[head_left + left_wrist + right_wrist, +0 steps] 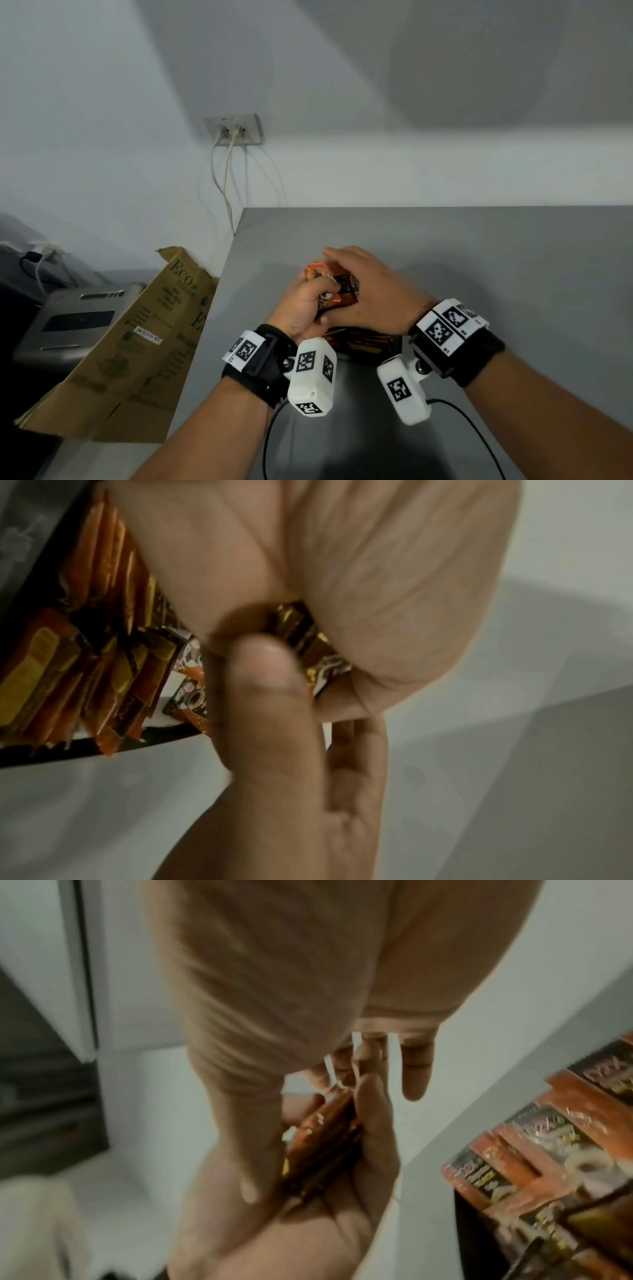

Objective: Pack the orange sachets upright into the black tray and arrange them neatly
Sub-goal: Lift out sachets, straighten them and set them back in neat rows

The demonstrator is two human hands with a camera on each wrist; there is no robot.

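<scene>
1. Bare grey tabletop (479, 260) spreads across the right and upper centre of the head view, open to a reach.
2. Both hands, left (303, 308) and right (373, 291), crowd over the sachet-filled black tray (376, 346) at centre.
3. A cardboard box (137, 349) leans against the tabletop's left edge.

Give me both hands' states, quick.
Left hand: grips a bundle of orange sachets.
Right hand: fingers wrapped over the same bundle.

On the grey worktop (479, 260), the black tray (368, 346) of orange sachets (363, 341) is sitting nearest the person, under both wrists. A brown cardboard box (137, 342) is leaning against the worktop's left edge.
</scene>
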